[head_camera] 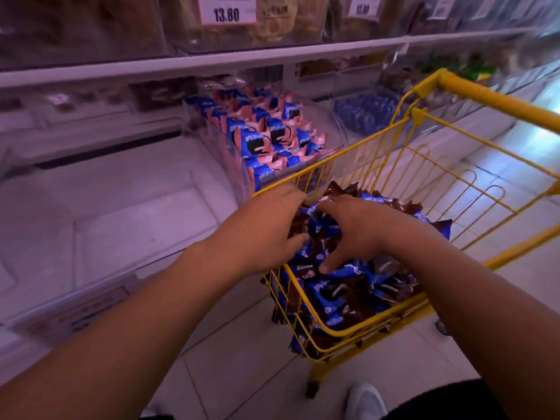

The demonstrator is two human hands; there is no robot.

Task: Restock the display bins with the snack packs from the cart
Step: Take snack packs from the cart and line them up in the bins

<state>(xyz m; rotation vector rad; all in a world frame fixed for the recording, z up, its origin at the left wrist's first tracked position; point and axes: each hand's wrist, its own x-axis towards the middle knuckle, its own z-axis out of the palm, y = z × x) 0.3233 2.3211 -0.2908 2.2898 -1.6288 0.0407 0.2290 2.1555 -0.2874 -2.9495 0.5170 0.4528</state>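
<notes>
Gripping crinkly foil snack packs (330, 294), both hands (315, 228) fill the yellow wire cart (448, 189).

Cart (472, 95) was bright yellow, its packs (342, 295) blue and brown; the bin's packs (266, 131) blue with pink, price tag (227, 9) white.

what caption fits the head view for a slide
Both hands, left and right, gather snack packs in the yellow cart beside a stocked display bin.
</notes>
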